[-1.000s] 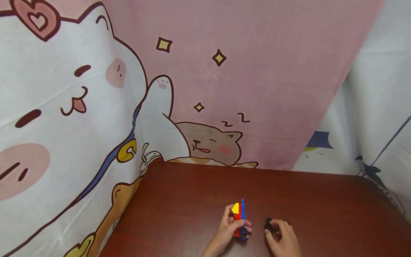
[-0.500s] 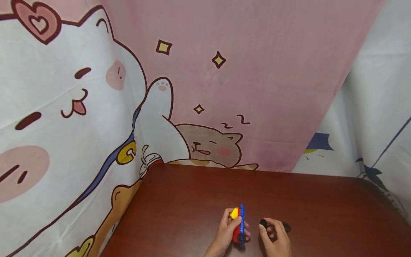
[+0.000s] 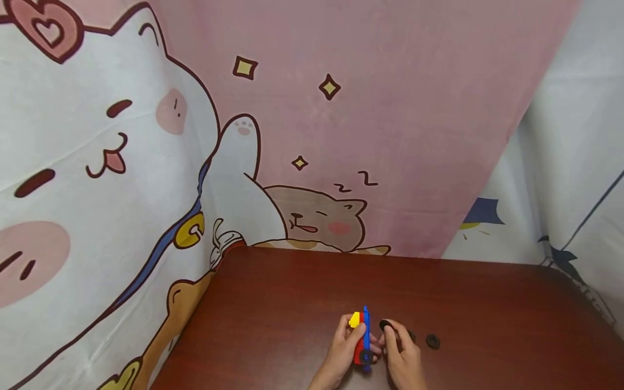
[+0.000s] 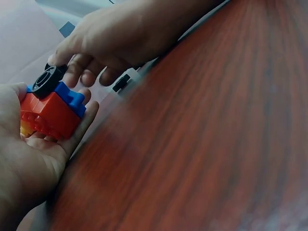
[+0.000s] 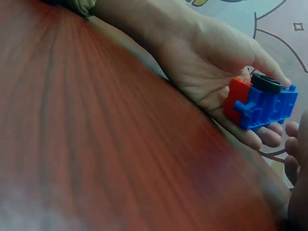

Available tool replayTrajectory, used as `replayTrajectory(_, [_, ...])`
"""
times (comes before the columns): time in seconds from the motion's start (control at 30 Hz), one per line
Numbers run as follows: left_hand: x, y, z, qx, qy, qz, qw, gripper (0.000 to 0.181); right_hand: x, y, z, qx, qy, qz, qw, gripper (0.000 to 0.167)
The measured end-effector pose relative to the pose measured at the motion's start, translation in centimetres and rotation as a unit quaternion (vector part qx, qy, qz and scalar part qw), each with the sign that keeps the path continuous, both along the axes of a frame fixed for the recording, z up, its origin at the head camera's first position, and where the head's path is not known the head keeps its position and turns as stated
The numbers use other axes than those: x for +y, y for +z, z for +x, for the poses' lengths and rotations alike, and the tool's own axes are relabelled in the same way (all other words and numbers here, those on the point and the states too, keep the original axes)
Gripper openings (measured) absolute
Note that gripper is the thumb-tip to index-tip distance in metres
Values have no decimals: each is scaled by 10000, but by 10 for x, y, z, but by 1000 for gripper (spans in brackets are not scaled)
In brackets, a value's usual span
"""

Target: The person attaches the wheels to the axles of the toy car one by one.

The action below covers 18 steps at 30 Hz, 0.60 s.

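Note:
My left hand (image 3: 340, 349) grips a toy vehicle of red, yellow and blue blocks (image 3: 366, 338), its blue side facing right. One black wheel (image 4: 47, 82) is on the vehicle near its lower end; the right wrist view shows that wheel (image 5: 266, 83) on the blue part beside my left thumb. Close on the right, my right hand (image 3: 405, 360) pinches another black wheel (image 3: 385, 324) between thumb and fingers, a little apart from the blocks. In the right wrist view only some fingers of my right hand (image 5: 299, 159) show at the edge.
A loose black wheel (image 3: 433, 341) lies on the brown table (image 3: 283, 303) to the right of my right hand. Another dark piece (image 3: 411, 336) shows partly behind my right fingers. A printed cloth (image 3: 390, 124) hangs behind the table.
My right hand has moved left toward the vehicle with a black wheel in its fingers, uncovering the loose wheel on the table. My left hand has hardly moved, still gripping the vehicle.

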State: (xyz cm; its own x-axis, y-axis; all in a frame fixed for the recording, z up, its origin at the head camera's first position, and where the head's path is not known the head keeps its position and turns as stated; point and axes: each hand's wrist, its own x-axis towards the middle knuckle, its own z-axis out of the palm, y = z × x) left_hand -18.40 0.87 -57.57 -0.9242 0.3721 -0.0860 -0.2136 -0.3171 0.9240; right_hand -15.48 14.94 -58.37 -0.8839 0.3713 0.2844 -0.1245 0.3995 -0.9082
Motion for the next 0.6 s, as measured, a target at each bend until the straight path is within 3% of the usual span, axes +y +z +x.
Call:
replayTrajectory(0.1, [1, 1, 0, -12, 45, -8, 10000, 36, -4, 1, -5, 32, -235, -37, 9997, 19])
replayTrajectory(0.33, [2, 0, 1, 182, 150, 51, 9997, 37, -10, 3, -9, 991, -418, 94, 9941, 16])
replayTrajectory(0.6, [3, -2, -1, 97, 187, -85, 9997, 37, -15, 2, -9, 1122, -333, -270, 9928, 25])
